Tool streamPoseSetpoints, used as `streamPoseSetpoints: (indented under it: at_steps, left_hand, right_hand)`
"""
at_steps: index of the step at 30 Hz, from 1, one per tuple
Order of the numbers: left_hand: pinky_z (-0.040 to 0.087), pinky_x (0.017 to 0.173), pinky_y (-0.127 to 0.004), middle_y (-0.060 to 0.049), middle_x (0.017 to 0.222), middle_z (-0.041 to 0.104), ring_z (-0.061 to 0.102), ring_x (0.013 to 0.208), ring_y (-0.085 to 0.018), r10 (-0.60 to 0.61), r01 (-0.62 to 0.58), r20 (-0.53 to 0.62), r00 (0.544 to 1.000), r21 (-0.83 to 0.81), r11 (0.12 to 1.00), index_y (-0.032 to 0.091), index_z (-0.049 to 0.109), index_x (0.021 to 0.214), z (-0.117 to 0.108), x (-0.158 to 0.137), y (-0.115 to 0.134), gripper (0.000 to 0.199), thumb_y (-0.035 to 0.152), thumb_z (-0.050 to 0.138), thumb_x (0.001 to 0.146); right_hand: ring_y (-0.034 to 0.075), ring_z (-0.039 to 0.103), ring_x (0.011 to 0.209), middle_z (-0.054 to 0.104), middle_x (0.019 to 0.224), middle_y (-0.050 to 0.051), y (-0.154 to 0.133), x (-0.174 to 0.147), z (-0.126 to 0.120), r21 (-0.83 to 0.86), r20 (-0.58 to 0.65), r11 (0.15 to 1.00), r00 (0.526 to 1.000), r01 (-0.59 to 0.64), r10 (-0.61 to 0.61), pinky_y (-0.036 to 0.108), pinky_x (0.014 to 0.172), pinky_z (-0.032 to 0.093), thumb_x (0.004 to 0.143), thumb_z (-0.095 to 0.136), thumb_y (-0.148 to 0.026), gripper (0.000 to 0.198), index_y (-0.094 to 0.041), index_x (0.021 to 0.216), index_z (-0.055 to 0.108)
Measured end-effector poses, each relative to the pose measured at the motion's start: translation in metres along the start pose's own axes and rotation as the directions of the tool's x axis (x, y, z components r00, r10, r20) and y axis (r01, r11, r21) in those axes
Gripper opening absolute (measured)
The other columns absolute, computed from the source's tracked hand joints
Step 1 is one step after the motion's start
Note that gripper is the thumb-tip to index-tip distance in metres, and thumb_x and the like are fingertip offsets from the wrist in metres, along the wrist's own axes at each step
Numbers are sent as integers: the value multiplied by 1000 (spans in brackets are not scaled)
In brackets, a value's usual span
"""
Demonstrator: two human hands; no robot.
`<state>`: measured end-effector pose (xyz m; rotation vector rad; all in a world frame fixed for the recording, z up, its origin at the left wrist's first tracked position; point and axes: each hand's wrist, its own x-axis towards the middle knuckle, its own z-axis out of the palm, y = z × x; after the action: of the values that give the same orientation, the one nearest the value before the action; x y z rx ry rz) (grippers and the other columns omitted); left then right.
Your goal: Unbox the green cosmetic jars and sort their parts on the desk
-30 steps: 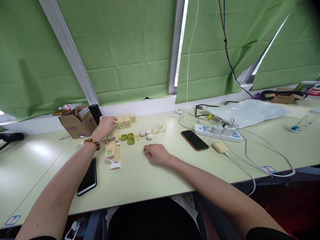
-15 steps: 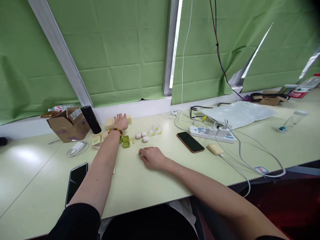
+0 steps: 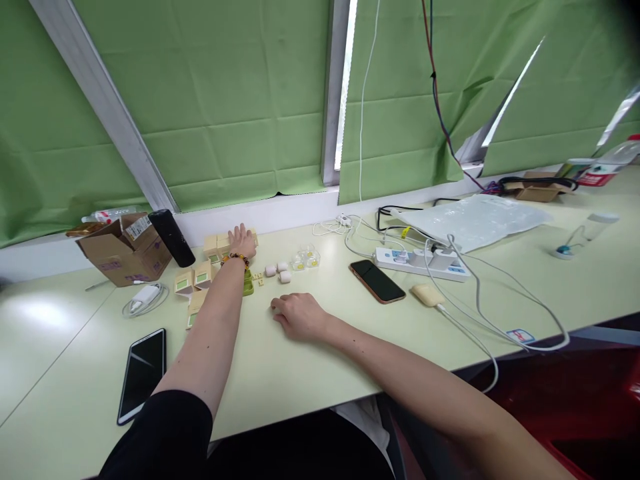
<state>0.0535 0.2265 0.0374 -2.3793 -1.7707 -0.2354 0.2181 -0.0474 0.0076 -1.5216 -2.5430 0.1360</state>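
My left hand point(image 3: 243, 241) reaches forward to the back of the table, fingers spread over a row of small pale-yellow boxes point(image 3: 216, 245). It appears to touch one, though the contact is partly hidden. More of these boxes with green patches point(image 3: 184, 283) stand left of my forearm. By the beaded bracelet on my wrist are green square trays point(image 3: 249, 285), partly covered by the arm. Tiny yellow pieces point(image 3: 258, 276), white cylinders point(image 3: 284, 276) and clear containers with yellow bits point(image 3: 306, 259) lie to the right. My right hand point(image 3: 299, 315) rests loosely curled on the tabletop, nothing visible in it.
An open cardboard box point(image 3: 125, 252) and a black cylinder point(image 3: 172, 237) stand back left. A white charger point(image 3: 145, 298) and phone point(image 3: 143, 375) lie at left. Rightward are another phone point(image 3: 377, 281), a power strip point(image 3: 423, 264), a cream case point(image 3: 427, 295), looping cables and a plastic bag point(image 3: 475, 221).
My left forearm has shifted rightward relative to the boxes, uncovering more of them and covering more of the green trays. The left fingers look more spread. My right hand stays at rest.
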Motion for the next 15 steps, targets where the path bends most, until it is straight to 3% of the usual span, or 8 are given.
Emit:
streamPoseSetpoints:
  at_steps: [3,7,12,15]
  left_hand:
    - [11,125,-68,-25,164,37,19,158,-44,45,-45,-42,998,11,999,14,44,151,1,-3,0,64,30,57,90]
    - [9,128,-61,-26,143,55,36,148,-39,86,-84,-94,992,27,996,6,45,144,0,-10,3,56,15,51,90]
    - [13,127,-55,-22,126,62,55,123,-33,105,-105,-158,982,9,994,6,44,137,-8,-19,14,51,6,49,86]
    - [17,127,-52,-18,118,63,59,114,-30,129,-137,-191,973,-25,990,8,41,134,-26,-25,21,47,5,51,88]
  right_hand:
    - [27,73,103,76,116,11,0,0,0,-3,1,1000,1000,-1,1,32,77,47,103,52,-31,26,-22,123,64]
    - [27,73,101,77,115,10,0,1,1,-11,-5,1000,1000,4,-4,33,75,46,103,51,-31,25,-22,121,64]
    - [27,73,101,77,115,10,-1,0,1,-14,2,1000,1000,6,-6,31,75,45,103,50,-31,25,-23,122,64]
    - [27,73,102,77,117,10,0,-1,-1,4,4,1000,1000,-11,11,31,75,45,103,52,-31,25,-23,122,65]
